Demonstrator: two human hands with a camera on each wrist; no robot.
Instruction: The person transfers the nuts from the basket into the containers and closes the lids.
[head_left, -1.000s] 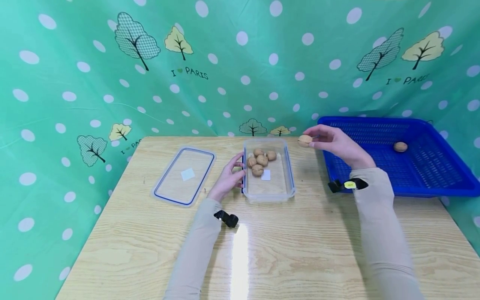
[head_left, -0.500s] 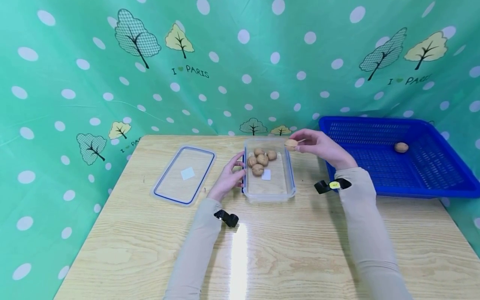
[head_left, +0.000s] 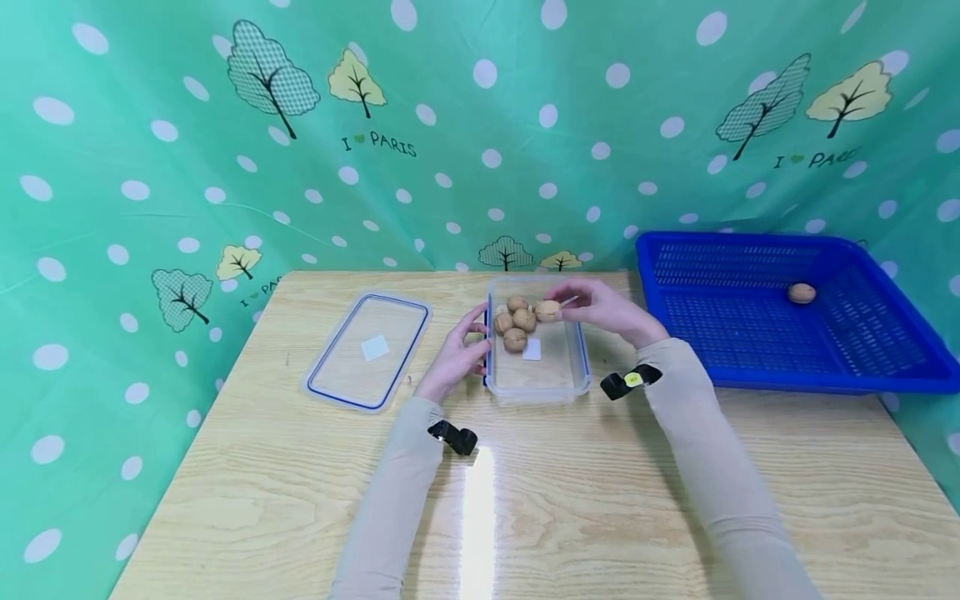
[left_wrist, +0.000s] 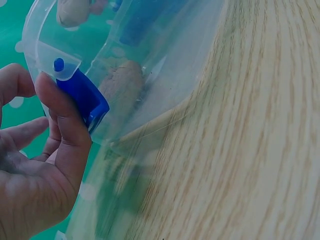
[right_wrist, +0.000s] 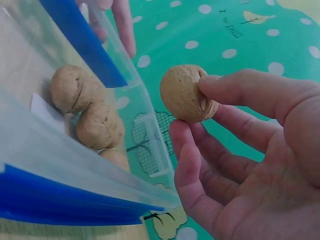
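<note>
The right grip (head_left: pixel 606 312) pinches a walnut (head_left: pixel 547 311) (the green cloth (head_left: pixel 450 92) reads "PARIS").

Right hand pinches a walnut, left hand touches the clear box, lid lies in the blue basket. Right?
The lid isn't in the blue basket; the head view shows it on the table, left of the clear box. The rest stands.

Dotted green cloth (head_left: pixel 457 125) with printed trees (head_left: pixel 273 75) behind wood-grain tabletop (head_left: pixel 600 492); bright glare streak (head_left: pixel 478 525).

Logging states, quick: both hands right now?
Left hand: open, touching the side of the clear container.
Right hand: pinching a walnut.
</note>
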